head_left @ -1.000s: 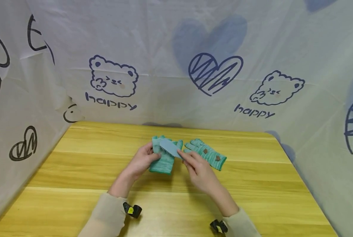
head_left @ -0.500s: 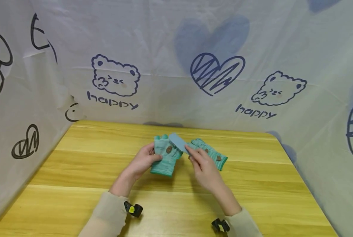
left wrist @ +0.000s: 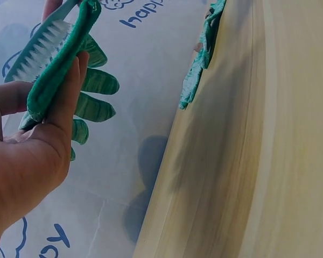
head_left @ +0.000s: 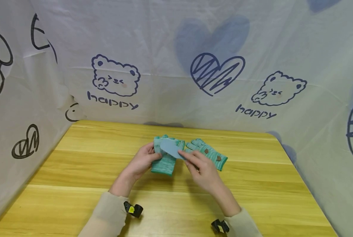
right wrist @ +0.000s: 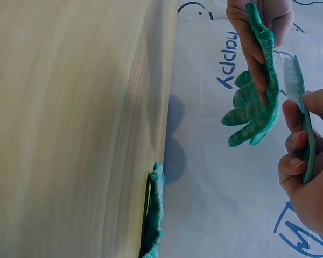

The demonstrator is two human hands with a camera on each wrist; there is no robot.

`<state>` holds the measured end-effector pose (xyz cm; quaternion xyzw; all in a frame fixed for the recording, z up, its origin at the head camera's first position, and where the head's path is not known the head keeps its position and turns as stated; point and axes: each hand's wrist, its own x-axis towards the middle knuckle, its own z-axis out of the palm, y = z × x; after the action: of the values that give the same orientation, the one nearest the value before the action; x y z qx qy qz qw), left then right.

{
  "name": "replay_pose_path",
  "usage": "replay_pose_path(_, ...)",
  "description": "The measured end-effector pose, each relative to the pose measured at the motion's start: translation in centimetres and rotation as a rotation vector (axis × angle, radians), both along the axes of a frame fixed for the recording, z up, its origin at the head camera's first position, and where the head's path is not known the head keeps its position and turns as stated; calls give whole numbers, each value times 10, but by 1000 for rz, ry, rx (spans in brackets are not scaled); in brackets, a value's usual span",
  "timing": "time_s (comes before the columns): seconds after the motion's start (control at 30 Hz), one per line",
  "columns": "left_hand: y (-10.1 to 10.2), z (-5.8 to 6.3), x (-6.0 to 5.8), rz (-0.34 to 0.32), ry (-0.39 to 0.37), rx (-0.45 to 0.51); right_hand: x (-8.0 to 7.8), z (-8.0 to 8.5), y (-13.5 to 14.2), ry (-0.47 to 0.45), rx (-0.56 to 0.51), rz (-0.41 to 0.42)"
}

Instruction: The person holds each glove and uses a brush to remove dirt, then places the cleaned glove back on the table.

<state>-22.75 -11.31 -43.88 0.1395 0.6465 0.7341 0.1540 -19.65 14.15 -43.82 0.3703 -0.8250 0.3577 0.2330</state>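
My left hand (head_left: 140, 161) grips a green knit glove (head_left: 162, 167) by its side, thumb on the front and fingers behind, raised over the table. In my right hand (head_left: 204, 171) is a blue-grey scrub brush (head_left: 171, 148), pinched by its handle. The brush head covers the middle of the glove in the head view. White bristles (left wrist: 46, 48) face the glove in the left wrist view, close to its cuff edge. From the right wrist view, the glove's fingers (right wrist: 245, 115) hang loose beyond my left hand.
A second green glove (head_left: 210, 156) with brown patches (head_left: 219, 158) lies on the wooden table (head_left: 253, 184), just right of the held one. A white printed cloth (head_left: 164, 82) hangs behind the table and at its sides.
The brush swung to the upper right, uncovering a brown patch on the held glove, then came back left and down over it. My left hand has barely moved.
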Motion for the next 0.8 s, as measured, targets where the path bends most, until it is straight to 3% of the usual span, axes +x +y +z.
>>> replay_pose_path(0.3, -3, 3, 1, -60, 28, 11, 2, 3, 1, -79, 52, -29)
replay_pose_path(0.8, -3, 0, 2, -50, 26, -49, 0, 4, 7, -73, -3, -132)
